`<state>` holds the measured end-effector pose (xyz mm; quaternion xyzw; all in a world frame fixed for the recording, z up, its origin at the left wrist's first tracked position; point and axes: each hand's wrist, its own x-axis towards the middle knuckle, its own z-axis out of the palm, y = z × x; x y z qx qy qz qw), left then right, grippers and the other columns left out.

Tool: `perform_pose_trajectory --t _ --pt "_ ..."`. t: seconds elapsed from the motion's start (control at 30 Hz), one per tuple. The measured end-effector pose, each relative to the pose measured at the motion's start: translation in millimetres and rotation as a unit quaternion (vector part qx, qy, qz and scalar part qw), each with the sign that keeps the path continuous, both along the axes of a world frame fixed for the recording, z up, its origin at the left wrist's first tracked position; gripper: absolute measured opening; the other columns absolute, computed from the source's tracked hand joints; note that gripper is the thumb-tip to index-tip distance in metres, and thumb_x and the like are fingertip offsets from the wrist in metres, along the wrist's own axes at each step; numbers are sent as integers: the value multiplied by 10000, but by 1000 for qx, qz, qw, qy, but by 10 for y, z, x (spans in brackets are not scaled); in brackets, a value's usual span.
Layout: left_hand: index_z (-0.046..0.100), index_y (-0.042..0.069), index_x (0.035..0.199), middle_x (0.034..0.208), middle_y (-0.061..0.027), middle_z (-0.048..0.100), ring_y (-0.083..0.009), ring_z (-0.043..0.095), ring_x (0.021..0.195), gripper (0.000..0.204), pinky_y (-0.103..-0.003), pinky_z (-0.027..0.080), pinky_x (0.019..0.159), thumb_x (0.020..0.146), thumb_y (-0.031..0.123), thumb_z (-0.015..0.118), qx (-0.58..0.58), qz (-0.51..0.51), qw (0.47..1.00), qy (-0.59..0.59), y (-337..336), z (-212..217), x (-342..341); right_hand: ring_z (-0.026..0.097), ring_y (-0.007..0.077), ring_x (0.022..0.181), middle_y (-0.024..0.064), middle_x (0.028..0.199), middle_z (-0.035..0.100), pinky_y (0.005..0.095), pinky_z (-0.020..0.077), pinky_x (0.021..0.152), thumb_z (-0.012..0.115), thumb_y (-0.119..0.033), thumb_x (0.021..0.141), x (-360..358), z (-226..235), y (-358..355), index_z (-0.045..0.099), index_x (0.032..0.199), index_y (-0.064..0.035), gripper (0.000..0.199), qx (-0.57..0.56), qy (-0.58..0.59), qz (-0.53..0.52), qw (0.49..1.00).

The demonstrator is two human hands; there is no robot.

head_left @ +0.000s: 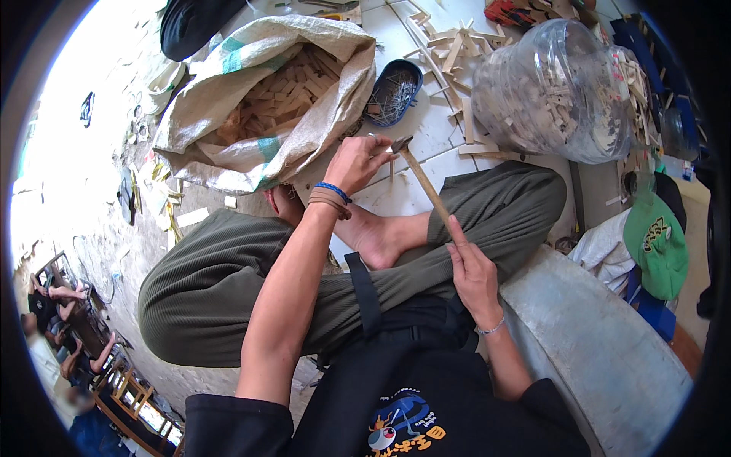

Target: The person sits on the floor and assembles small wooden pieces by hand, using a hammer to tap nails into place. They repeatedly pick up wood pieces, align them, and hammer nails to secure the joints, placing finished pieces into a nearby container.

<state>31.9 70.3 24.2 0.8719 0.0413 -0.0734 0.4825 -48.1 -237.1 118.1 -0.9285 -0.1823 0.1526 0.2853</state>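
My right hand (474, 276) is wrapped round the wooden handle of a hammer (423, 183). Its dark metal head is up beside the fingertips of my left hand (356, 163), which are pinched together. What they hold, if anything, is too small to make out. A thin upright strip of wood (392, 172) shows just below those fingertips. Beyond my left hand a blue oval tray (417, 79) holds many loose nails. To its left stands an open woven sack (183, 148) full of small wood pieces.
A large clear plastic container (525, 84) with wood pieces lies at the right, beside scattered wooden strips (455, 52). A green cap (656, 247) is farther right. My crossed legs (205, 297) frame the tiled floor (426, 164). Other people sit at the far left.
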Motion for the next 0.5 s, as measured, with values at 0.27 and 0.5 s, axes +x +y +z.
perform_pose_trajectory --t 0.27,0.5 --pt "744 2 1125 987 -226 750 -421 713 956 349 -452 562 833 954 306 748 33 -4 999 -12 5 -12 -19 566 325 581 99 726 500 485 492 549 713 -133 988 40 -216 35 498 1583 -318 659 -1 -101 17 995" --pt "738 -2 1138 1037 -243 740 -433 702 968 351 -473 557 837 954 296 744 0 -3 999 -48 -11 -3 -43 573 327 573 89 723 492 475 497 534 721 -146 986 -2 -258 6 522 1567 -330 641 -4 -113 14 994"
